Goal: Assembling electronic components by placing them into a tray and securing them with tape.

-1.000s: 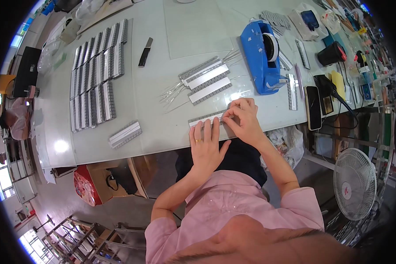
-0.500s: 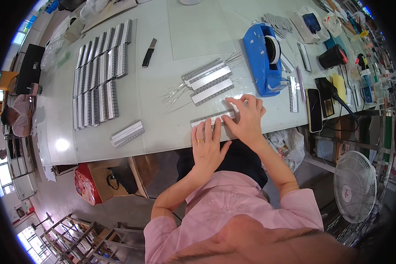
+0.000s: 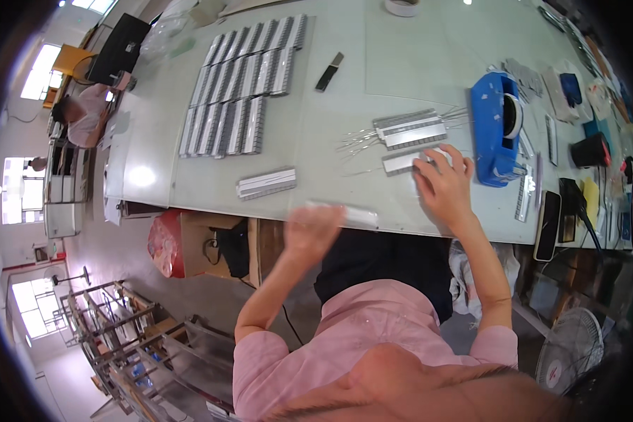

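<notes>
Moved since earlier frame: the left hand (image 3: pixel 309 232) has been lifted off the surface (image 3: pixel 344 77) and swung left, carrying a finned strip (image 3: pixel 344 213) that lay under both hands half a second ago; the right hand (image 3: pixel 444 184) has been shifted up and right onto another strip.
Left grip: blurred by motion; the carried strip is seen at the fingertips, projecting to the right of them, over the near edge of the surface. How firmly the fingers are closed cannot be told.
Lone strip (image 3: pixel 266 183): left lying up and to the left of the left grip, apart from it.
Laid-out rows (image 3: pixel 243 84): kept well beyond the left grip, further up and left.
Right grip: fingers spread and laid flat on a grey strip (image 3: pixel 401 162), which is pressed to the surface, not enclosed.
Strip pair with wire leads (image 3: pixel 409 130): just above the right fingertips.
Blue tape dispenser (image 3: pixel 497 137): just to the right of the right grip.
Risk, left: the carried strip could be dropped past the edge, since it is held by one end while moving fast.
Risk, right: thin leads could be bent or strips pushed askew if the flat hand is slid.
</notes>
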A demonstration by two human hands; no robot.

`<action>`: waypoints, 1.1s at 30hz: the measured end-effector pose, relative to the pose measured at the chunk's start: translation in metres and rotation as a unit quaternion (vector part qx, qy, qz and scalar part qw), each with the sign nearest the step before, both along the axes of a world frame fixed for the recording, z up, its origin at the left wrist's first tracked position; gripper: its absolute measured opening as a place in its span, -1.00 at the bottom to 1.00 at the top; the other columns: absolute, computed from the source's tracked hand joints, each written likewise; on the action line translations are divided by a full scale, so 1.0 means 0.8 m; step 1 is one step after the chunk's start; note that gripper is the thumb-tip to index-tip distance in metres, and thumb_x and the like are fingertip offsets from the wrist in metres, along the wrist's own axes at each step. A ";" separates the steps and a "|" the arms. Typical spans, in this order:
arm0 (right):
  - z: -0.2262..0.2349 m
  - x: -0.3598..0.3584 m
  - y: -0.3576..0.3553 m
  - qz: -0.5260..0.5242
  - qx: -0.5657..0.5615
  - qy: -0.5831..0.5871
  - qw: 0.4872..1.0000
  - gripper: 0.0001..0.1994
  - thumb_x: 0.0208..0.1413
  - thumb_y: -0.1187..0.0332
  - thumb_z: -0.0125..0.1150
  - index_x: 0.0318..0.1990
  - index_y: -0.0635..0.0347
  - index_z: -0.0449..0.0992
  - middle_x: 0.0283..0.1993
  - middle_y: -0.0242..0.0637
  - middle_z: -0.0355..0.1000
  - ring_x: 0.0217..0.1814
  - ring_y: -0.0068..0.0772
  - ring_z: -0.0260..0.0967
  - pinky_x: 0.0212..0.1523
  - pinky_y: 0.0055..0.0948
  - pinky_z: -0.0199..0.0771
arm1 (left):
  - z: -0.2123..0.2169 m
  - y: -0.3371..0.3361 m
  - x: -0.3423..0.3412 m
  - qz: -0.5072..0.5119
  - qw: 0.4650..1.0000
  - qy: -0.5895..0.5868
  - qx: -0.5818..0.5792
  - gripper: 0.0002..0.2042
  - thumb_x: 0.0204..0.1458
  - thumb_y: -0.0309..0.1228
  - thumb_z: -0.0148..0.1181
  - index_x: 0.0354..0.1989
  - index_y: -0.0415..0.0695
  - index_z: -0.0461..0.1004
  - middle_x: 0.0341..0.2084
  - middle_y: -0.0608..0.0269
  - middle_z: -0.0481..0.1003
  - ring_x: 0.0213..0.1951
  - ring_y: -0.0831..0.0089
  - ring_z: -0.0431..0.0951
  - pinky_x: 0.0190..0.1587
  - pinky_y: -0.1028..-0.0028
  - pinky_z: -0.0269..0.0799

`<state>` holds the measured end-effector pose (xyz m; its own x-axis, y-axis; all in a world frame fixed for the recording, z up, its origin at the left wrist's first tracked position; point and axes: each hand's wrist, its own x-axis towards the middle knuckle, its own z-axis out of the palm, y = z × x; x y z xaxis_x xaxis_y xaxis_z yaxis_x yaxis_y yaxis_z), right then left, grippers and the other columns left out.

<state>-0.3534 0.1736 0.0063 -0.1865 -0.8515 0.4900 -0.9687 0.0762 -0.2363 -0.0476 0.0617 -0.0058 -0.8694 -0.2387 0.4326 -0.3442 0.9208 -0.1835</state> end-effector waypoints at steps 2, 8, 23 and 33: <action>0.006 0.014 0.009 -0.015 -0.004 0.002 1.000 -0.77 0.02 0.34 0.36 -0.12 -0.03 0.59 -0.01 -0.44 0.46 0.22 -0.19 0.29 0.11 -0.05 0.08 | 0.025 -0.055 0.028 0.109 0.993 -0.032 -0.014 -0.66 0.03 -0.42 0.22 0.03 0.02 0.62 -0.09 0.41 0.55 -0.03 0.42 0.49 0.01 0.24 0.34; -0.001 0.052 0.031 -0.022 -0.003 -0.002 1.000 -0.79 0.03 0.32 0.35 -0.14 -0.06 0.58 -0.11 -0.49 0.45 0.13 -0.29 0.35 0.10 -0.12 0.06 | 0.018 -0.133 0.084 0.104 0.994 0.027 -0.015 -0.68 0.02 -0.45 0.31 0.00 -0.04 0.61 -0.02 0.38 0.53 0.01 0.35 0.48 0.05 0.21 0.33; -0.005 0.058 0.115 -0.109 -0.053 -0.043 0.992 -0.80 -0.08 0.37 0.43 -0.24 -0.08 0.66 -0.29 -0.55 0.45 -0.13 -0.37 0.38 -0.02 -0.19 0.06 | 0.011 0.092 -0.125 -0.044 0.965 0.059 0.251 -0.47 0.03 -0.16 0.36 0.20 -0.01 0.50 0.16 0.07 0.36 0.21 0.08 0.31 0.26 0.05 0.27; -0.020 0.048 0.097 -0.136 -0.074 -0.090 0.984 -0.74 -0.08 0.40 0.44 -0.16 -0.05 0.71 -0.37 -0.56 0.40 -0.21 -0.40 0.34 -0.09 -0.20 0.06 | 0.008 0.099 -0.132 -0.001 0.961 0.010 0.276 -0.33 -0.02 0.01 0.38 0.28 0.03 0.43 0.18 0.00 0.29 0.24 0.00 0.24 0.30 -0.04 0.19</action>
